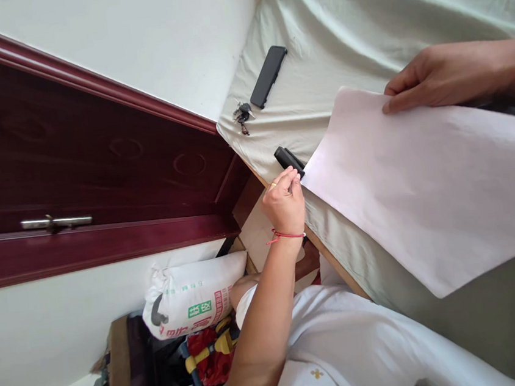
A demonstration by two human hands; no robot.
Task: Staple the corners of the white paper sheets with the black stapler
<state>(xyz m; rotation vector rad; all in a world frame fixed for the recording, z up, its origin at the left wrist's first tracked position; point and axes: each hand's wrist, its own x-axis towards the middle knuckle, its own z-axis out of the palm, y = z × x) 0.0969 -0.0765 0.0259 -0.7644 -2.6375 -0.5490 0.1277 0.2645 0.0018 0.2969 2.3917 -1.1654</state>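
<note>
A large pale pink paper sheet (424,200) lies spread on a bed covered with a light green sheet (360,28). My left hand (284,205), with a red string at the wrist, is closed in a pinch on the near end of a small black oblong object (285,156) at the paper's corner. I cannot tell what the object is. My right hand (439,79) rests on the paper's far edge with its fingers stretched out flat. My white shirt (370,353) fills the bottom of the view.
A black phone (268,76) and a bunch of keys (242,116) lie on the bed near the wall. A dark red door (76,175) with a metal handle (56,223) stands at the left. A printed white sack (190,301) and toys sit on the floor.
</note>
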